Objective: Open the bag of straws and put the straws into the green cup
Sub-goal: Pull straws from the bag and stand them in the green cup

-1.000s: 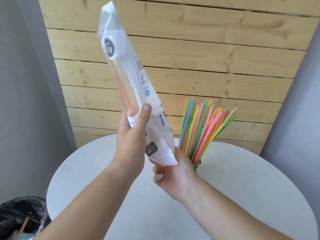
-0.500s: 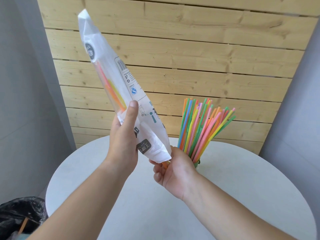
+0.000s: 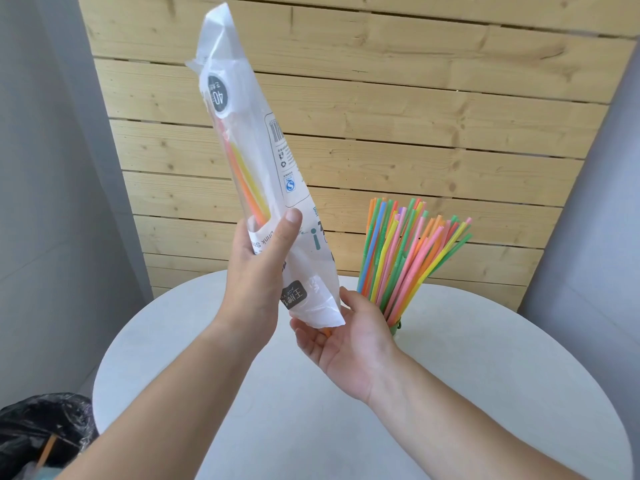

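Left hand [image 3: 254, 271] clenched around tilted bag [image 3: 256, 174], open end down, right hand [image 3: 343, 336] cupped loose beneath, orange straw tip [image 3: 327, 331] on palm, cup [image 3: 396, 326] full of straws [image 3: 405, 251] behind.

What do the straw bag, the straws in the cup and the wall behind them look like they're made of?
Bag: thin plastic film, semi-translucent white, crinkled, colours showing through. Straws: likely plastic, bright and smooth, with ribbed bend sections. Wall: unpainted pale wood planks, apparently pine, with visible knots and grain.
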Demonstrator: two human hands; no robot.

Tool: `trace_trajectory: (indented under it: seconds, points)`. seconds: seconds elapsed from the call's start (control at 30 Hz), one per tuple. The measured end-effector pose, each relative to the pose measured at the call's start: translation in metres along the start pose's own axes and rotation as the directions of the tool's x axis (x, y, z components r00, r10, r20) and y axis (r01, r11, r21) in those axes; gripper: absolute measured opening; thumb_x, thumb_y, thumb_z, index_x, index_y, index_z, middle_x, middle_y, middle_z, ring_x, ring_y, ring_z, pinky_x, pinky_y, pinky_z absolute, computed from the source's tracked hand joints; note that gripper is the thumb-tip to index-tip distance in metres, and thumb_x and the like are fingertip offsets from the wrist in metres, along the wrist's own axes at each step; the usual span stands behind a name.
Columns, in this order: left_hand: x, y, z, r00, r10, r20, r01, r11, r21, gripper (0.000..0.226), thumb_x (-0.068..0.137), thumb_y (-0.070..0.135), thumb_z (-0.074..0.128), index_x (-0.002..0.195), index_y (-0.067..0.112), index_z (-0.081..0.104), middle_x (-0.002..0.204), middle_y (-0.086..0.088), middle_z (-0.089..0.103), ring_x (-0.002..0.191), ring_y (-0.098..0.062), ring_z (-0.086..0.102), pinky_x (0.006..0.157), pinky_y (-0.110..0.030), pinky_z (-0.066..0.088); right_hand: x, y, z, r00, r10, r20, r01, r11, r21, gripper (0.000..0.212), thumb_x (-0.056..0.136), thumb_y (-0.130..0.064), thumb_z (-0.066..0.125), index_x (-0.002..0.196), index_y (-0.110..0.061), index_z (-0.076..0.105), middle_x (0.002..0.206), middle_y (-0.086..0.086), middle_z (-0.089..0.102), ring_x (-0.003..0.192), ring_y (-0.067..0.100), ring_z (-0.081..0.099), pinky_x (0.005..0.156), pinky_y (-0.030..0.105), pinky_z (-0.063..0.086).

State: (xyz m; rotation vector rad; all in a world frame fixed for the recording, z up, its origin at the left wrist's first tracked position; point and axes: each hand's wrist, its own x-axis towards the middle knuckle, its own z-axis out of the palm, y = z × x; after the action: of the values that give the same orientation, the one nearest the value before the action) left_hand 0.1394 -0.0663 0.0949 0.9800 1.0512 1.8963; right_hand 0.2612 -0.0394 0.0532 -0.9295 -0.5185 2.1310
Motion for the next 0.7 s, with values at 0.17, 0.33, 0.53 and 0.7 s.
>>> trace_trajectory:
  seconds: [0.17,0.33,0.53,0.7]
  points:
    - [-0.0006,0.0034,0.0027,0.997,-0.015,0.075,0.020,0.998,-0.062,0.069,0.083,0.056,0.074,0.140,0.020,0.061,0.124,-0.011,0.077,0.111,-0.031,0.076,0.084,-0.040,0.063,0.0002,-0.0019,-0.0014,0.999,-0.029,0.017,0.029,0.999,0.021,0.046,0.099,-0.036,0.047,0.116,0.001,0.070,0.089,0.021,0.073,0.068,0.032,0.071,0.055,0.031,0.058]
    - [-0.0001,0.0026,0.0027,1.000,0.004,0.028,-0.002,0.998,-0.066,0.054,0.090,0.049,0.073,0.136,0.023,0.063,0.120,-0.007,0.078,0.108,-0.028,0.077,0.082,-0.039,0.064,0.0006,-0.0028,-0.0015,0.999,-0.029,0.016,0.028,0.999,0.044,0.047,0.099,-0.036,0.048,0.112,0.004,0.068,0.093,0.024,0.071,0.070,0.035,0.072,0.055,0.032,0.059]
    - [0.0015,0.0071,0.0004,1.000,0.019,-0.013,-0.021,0.991,-0.133,0.050,0.093,0.044,0.069,0.139,0.025,0.061,0.117,-0.004,0.079,0.106,-0.026,0.078,0.079,-0.037,0.063,0.0013,-0.0025,-0.0033,1.000,-0.014,0.021,0.013,0.999,0.035,0.050,0.100,-0.034,0.048,0.121,0.010,0.061,0.092,0.028,0.070,0.068,0.035,0.072,0.054,0.033,0.060]
    - [0.0023,0.0079,-0.0015,0.999,0.036,-0.038,-0.041,0.992,-0.119,0.046,0.094,0.044,0.069,0.135,0.025,0.064,0.117,-0.004,0.079,0.109,-0.028,0.077,0.082,-0.039,0.064,0.0025,-0.0028,-0.0054,0.999,-0.023,0.041,0.022,1.000,0.010,0.040,0.097,-0.031,0.055,0.112,0.005,0.065,0.089,0.025,0.071,0.067,0.034,0.072,0.054,0.033,0.059]
